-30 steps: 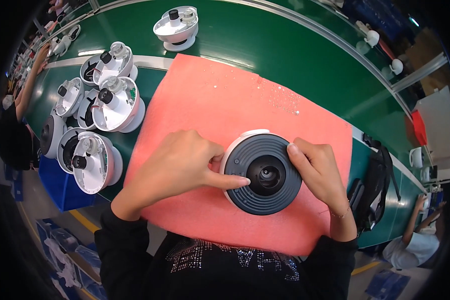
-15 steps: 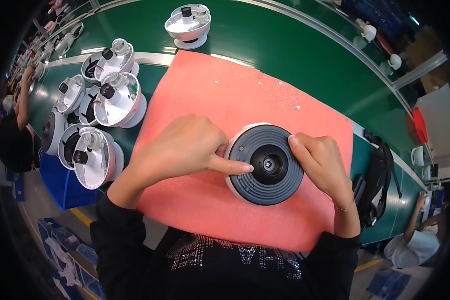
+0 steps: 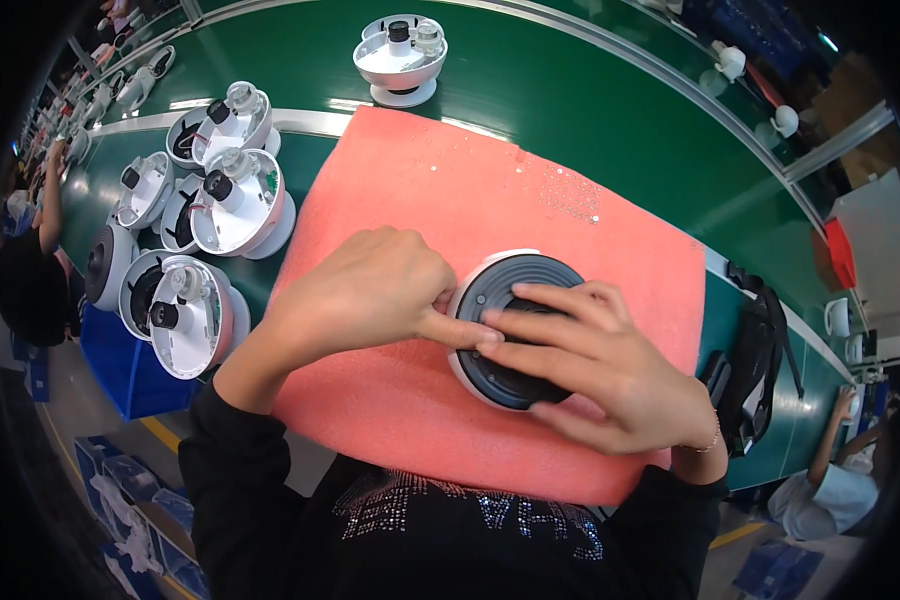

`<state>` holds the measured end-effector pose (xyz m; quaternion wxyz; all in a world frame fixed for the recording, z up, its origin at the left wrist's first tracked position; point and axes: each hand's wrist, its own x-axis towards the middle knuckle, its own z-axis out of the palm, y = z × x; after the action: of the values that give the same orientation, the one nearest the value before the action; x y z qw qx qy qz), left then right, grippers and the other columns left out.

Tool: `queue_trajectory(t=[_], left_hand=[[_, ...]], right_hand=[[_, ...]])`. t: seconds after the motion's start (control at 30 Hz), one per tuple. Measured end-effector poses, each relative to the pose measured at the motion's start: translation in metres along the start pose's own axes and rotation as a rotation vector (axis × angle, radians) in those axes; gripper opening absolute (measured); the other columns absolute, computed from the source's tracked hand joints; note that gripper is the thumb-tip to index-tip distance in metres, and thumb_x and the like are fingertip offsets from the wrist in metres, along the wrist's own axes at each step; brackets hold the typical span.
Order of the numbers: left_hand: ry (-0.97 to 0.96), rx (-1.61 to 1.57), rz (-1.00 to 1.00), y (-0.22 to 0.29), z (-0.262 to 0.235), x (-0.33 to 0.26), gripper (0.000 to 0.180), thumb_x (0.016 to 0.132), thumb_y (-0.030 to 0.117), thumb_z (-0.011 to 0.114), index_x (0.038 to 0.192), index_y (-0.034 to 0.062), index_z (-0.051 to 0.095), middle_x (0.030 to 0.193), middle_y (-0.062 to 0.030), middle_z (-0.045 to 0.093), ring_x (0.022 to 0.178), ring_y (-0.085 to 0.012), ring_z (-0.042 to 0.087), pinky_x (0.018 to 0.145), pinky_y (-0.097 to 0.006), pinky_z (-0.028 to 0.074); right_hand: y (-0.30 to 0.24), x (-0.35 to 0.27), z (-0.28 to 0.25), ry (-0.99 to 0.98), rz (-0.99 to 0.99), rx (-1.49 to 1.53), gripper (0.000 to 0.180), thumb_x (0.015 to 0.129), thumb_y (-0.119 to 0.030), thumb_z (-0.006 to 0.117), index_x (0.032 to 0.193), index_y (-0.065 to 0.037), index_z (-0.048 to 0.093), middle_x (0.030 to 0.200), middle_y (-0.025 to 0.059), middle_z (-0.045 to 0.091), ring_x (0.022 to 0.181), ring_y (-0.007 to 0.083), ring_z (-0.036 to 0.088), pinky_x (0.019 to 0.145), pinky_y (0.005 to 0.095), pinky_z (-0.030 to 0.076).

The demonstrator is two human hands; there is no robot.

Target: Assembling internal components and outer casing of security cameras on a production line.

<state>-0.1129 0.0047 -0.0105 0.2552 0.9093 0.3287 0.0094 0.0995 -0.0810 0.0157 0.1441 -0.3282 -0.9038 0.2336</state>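
A round camera unit (image 3: pixel 526 270), white-bodied with a dark ribbed face, rests on the pink foam mat (image 3: pixel 400 190) in front of me. My left hand (image 3: pixel 370 295) grips its left edge, the thumb pressed onto the face and the other fingers curled at the side. Over the face lies my right hand (image 3: pixel 615 375), its fingers stretched out and slightly apart, their tips touching near the left thumb. The lens in the middle of the face is hidden under that hand.
Several opened white dome units (image 3: pixel 235 215) crowd the green table to the left. Another unit (image 3: pixel 400 70) stands beyond the mat. A blue bin (image 3: pixel 130 365) sits below the left units. Black straps (image 3: pixel 755 370) lie at right. Co-workers (image 3: pixel 30 285) are at both sides.
My right hand has left the unit's right edge and swung over its face, fingers now extended across the lens. My left hand stays put. The unit beyond the mat appears slightly further right.
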Motion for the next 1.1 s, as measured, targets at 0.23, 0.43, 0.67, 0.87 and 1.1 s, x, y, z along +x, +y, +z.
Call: queue_trajectory(t=[0.23,0.43,0.67,0.87,1.1], left_hand=[[-0.260,0.070,-0.229,0.011,-0.014,0.006,0.057,0.071,0.057,0.058,0.073,0.0000,0.065,0.059,-0.0162,0.059,0.059,-0.0284,0.059,0.059,-0.035,0.046],[0.033,-1.171,-0.049,0.003,0.054,-0.010,0.070,0.073,0.036,0.066,0.124,-0.0044,0.040,0.108,-0.0203,0.055,0.102,-0.0249,0.054,0.086,-0.034,0.043],[0.451,-0.506,0.226,0.033,0.031,-0.015,0.087,0.060,0.022,0.075,0.127,-0.0091,0.031,0.095,-0.0224,0.057,0.080,-0.0271,0.062,0.067,-0.032,0.052],[0.465,-0.728,0.172,0.029,0.018,0.004,0.089,0.062,0.021,0.074,0.132,-0.0052,0.025,0.118,-0.0194,0.049,0.106,-0.0254,0.052,0.079,-0.035,0.050],[0.807,-1.224,0.449,0.024,0.006,0.060,0.062,0.069,0.011,0.066,0.122,-0.0051,0.037,0.115,-0.0128,0.049,0.108,-0.0203,0.048,0.094,-0.032,0.035]], right_hand=[[0.025,-0.008,0.021,0.544,0.373,0.059,0.059,0.075,-0.029,0.064,0.120,0.003,0.042,0.116,0.0229,0.048,0.106,0.0362,0.048,0.090,0.0372,0.038],[0.022,-0.014,0.029,0.378,0.604,0.750,0.049,0.082,-0.025,0.059,0.118,0.002,0.039,0.109,0.0146,0.053,0.103,0.0189,0.050,0.087,0.0315,0.040],[0.018,-0.003,0.019,0.719,0.266,0.365,0.068,0.055,-0.031,0.082,0.099,0.002,0.042,0.091,0.0179,0.057,0.089,0.0261,0.060,0.076,0.0336,0.047],[0.033,0.016,-0.010,0.776,0.253,0.235,0.069,0.054,-0.040,0.079,0.097,-0.001,0.043,0.091,0.0204,0.060,0.083,0.0305,0.062,0.072,0.0346,0.049],[0.047,0.036,-0.037,1.257,-0.013,0.803,0.067,0.074,-0.032,0.067,0.123,-0.003,0.032,0.115,0.0150,0.045,0.108,0.0216,0.045,0.086,0.0331,0.042]])
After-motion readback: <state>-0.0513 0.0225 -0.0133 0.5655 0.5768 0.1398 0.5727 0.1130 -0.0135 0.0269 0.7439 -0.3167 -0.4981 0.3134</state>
